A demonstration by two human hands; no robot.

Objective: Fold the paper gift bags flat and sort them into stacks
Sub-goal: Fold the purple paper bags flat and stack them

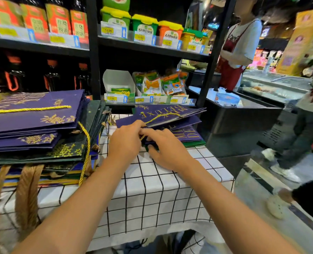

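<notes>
Two hands at work on a purple gift bag, checked bench, shop aisle.

Both hands meet at the near edge of the purple gift bag (163,116), which lies flattened on top of a small stack (188,136) of purple and green bags at the far side of the bench (152,186). The left hand (126,142) has its fingers curled at the bag's edge, by the gold cord handle (157,118); the right hand (163,149) pinches the same edge, thumb under, fingertips touching the left hand's. To the left of the purple gift bag, well apart from it, stands a tall pile (36,136) of folded purple and dark green bags, gold cords hanging over its front. Behind the bag rise black shelves (152,50) of packaged goods. To its right stands a person in a red apron (230,70).
</notes>
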